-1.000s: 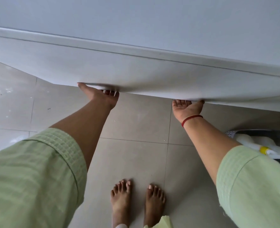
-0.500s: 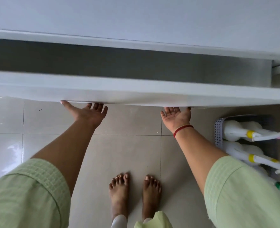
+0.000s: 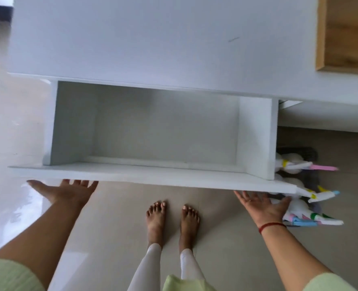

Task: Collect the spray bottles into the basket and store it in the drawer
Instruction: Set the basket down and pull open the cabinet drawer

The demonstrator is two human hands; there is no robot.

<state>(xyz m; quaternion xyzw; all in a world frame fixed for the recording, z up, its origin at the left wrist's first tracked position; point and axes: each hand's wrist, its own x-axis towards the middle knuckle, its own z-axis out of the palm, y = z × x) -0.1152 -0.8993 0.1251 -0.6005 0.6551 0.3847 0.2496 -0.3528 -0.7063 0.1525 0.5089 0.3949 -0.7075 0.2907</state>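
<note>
Got drawer (image 3: pixel 153 175) open, spray bottles (image 3: pixel 290 159) packed in basket (image 3: pixel 308 153) beside it; left hand (image 3: pixel 66 191), right hand (image 3: pixel 262 204) splayed, empty. Remains: loading basket, shutting.

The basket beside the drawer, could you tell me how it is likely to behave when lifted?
Probably uneven to carry: the spray bottles lie piled in the basket, nozzles jutting past its rim. Tilted, they may well slide out. Its weight is hard to judge.

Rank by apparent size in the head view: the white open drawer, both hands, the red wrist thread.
Largest: white open drawer.
Next: left hand and right hand, alike, not ranked.
Smallest: red wrist thread.
</note>
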